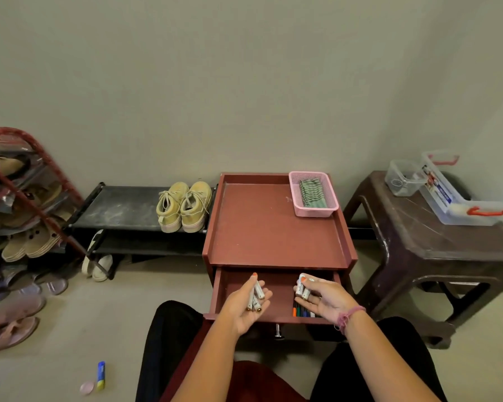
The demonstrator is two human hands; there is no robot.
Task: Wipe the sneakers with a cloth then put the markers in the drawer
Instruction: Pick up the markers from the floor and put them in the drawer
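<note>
both hands hold white markers over the open red wooden drawer (276, 297).
left hand (246, 303) palm up, cradles three white markers (255, 295); right hand (323, 297) pinches two more white markers (303, 287).

Yellow-green sneakers (184, 206) stand paired, toes to 12 o'clock, on a black bench at 9 o'clock of the red drawer (276, 297), which is pulled open. Striped cloth (314, 192) lies folded at 1 o'clock; coloured markers (304, 311) lie in the drawer's 5 o'clock corner, white-barrelled markers above in both hands
</note>
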